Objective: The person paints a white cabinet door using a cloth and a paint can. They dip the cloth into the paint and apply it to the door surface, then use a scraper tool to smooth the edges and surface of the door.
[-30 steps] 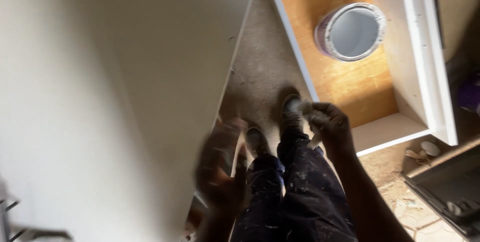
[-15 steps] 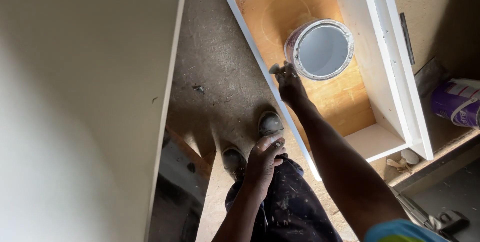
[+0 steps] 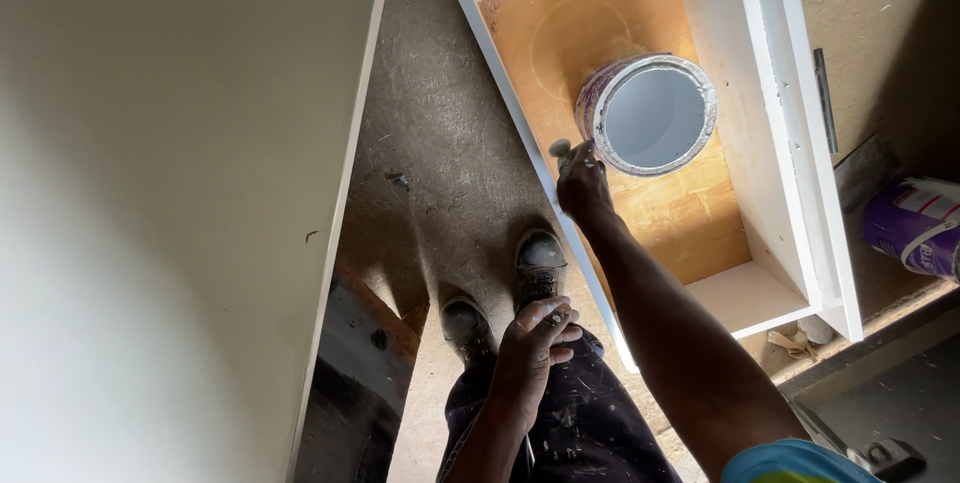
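Observation:
My right hand [image 3: 583, 183] reaches out over the white edge of a shallow box [image 3: 505, 93] with a plywood bottom. Its fingers are closed on a small grey-tipped object [image 3: 560, 148]; I cannot tell what it is. Just right of the hand, inside the box, stands an open paint bucket [image 3: 650, 113] with white paint and a smeared rim. My left hand [image 3: 535, 338] hangs in front of my dark, paint-spattered trousers [image 3: 570, 423] with its fingers curled shut. My two shoes [image 3: 538, 263] stand on the concrete floor [image 3: 440, 143].
A large white panel [image 3: 170, 193] fills the left side, its edge running down beside my feet. A purple-and-white tub [image 3: 915, 223] lies at the right edge. Dark wood pieces [image 3: 365, 343] sit under the panel's edge.
My right hand has stretched from beside my legs to the rim of the paint bucket. My left hand has come up in front of my thigh. The view has shifted toward the box.

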